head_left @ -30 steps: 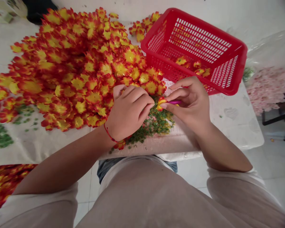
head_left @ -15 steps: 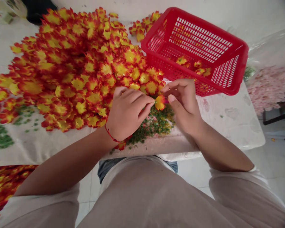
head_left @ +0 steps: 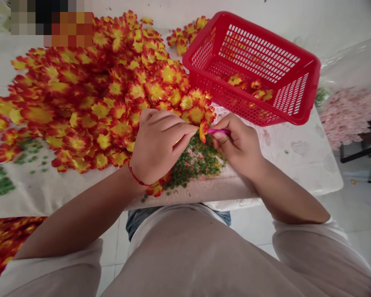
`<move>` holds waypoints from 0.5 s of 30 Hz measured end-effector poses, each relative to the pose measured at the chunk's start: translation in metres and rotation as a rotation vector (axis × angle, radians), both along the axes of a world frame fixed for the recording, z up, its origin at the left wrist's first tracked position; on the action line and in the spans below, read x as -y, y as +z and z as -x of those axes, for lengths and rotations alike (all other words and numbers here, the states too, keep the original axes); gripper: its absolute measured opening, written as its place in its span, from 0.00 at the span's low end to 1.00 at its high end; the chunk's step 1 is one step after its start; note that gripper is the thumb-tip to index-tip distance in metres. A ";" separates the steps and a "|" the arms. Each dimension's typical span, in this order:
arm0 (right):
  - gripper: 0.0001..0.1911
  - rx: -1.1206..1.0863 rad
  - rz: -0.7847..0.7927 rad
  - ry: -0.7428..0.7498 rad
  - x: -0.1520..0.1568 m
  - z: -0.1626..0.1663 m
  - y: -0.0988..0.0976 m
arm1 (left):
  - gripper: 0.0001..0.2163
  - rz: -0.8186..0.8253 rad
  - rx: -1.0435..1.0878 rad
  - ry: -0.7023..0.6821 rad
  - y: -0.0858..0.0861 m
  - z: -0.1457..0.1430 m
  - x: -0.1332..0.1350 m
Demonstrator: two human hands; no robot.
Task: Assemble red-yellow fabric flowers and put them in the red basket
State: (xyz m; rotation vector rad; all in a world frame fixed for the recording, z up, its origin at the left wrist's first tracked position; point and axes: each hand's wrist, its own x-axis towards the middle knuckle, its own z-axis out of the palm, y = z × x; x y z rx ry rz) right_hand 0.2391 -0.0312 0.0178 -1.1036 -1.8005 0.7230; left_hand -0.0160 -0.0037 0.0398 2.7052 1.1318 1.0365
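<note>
My left hand (head_left: 163, 146), with a red string round its wrist, pinches at the left side of a red-and-yellow artificial flower (head_left: 203, 132). My right hand (head_left: 239, 142) is closed on a thin purple stick (head_left: 219, 131), whose tip meets the flower from the right. What exactly sits between the left fingertips is hidden. Below the hands lies a heap of small green plastic pieces (head_left: 191, 165), mixed with pink and yellow ones. A large pile of the same red-and-yellow flowers (head_left: 105, 107) spreads beyond and left of my left hand.
Past my right hand, a red plastic basket (head_left: 253, 99) holds several flowers. More green pieces (head_left: 0, 179) lie on the covered table (head_left: 55, 189) at left. Pink flowers (head_left: 348, 117) stand off its right end. Further red-and-yellow flowers (head_left: 12, 243) lie below the left edge.
The flower has turned from facing me to nearly edge-on. My right hand has closed from loosely curled fingers, and the purple stick now shows clearly, touching the flower.
</note>
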 end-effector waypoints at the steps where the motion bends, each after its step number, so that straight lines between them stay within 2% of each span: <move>1: 0.11 -0.006 0.003 -0.003 0.000 0.000 0.000 | 0.12 -0.006 -0.002 -0.006 0.000 0.000 0.000; 8: 0.16 -0.037 0.029 -0.011 0.001 0.002 0.003 | 0.12 0.051 0.019 -0.004 -0.003 -0.004 0.002; 15: 0.16 -0.014 0.038 0.006 0.003 0.001 0.004 | 0.11 0.037 0.064 -0.048 -0.009 -0.006 0.000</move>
